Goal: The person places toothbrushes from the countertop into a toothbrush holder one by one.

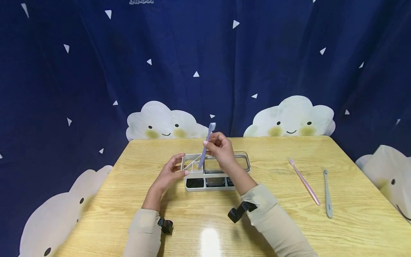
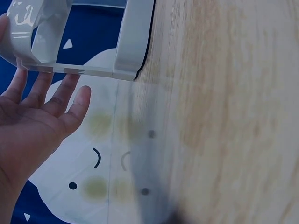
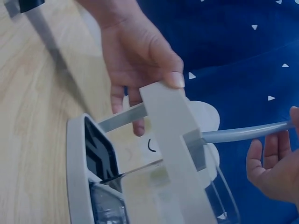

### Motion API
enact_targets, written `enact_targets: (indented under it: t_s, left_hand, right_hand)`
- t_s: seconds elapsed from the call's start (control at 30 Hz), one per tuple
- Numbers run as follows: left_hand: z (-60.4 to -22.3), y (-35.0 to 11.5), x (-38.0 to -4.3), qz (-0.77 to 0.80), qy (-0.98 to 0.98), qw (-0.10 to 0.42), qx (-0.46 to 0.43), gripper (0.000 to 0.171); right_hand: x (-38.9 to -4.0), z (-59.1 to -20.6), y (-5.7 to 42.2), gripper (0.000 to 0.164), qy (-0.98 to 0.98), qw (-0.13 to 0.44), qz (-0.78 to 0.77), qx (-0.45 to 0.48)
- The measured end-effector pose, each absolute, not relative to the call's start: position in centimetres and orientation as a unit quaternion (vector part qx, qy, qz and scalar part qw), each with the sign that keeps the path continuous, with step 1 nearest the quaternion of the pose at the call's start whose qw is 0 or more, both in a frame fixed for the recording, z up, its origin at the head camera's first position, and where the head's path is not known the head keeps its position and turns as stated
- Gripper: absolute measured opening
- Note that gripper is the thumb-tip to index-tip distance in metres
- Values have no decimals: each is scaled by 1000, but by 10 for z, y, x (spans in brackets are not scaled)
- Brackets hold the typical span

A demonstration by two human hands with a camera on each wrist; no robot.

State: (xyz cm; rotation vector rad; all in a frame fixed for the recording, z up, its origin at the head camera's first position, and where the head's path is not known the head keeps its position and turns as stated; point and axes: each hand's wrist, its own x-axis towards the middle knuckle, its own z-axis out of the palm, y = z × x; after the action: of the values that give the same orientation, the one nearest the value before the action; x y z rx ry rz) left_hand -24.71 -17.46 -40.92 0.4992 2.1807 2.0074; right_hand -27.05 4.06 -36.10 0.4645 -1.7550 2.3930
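Note:
A white toothbrush holder (image 1: 218, 175) with two levels stands on the table, its upper level divided into compartments at the left. My left hand (image 1: 168, 173) grips its left end, thumb on the front edge and fingers at the side and back. Between the thumb and fingers of my right hand (image 1: 223, 151) is a purple toothbrush (image 1: 203, 156), tilted, bristle head up. The handle's lower end is at a small compartment in the upper level; in the right wrist view the toothbrush (image 3: 247, 133) meets the holder's top opening. The left wrist view shows the holder's end (image 2: 133, 42) above my fingers.
A pink toothbrush (image 1: 304, 182) and a grey-green toothbrush (image 1: 327, 194) lie on the wooden table (image 1: 266, 228) at the right. Clear cups (image 3: 107, 205) are in the holder's lower level. Behind the table hangs a dark blue curtain (image 1: 179, 43) with clouds and triangles.

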Motion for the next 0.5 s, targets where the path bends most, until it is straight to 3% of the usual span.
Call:
enact_targets:
  t_s: [0.5]
  left_hand:
    - [-409,-175,-249,660,728,61,175,67]
  right_hand:
    - [-279,-375,32,10,-638,71,753,145]
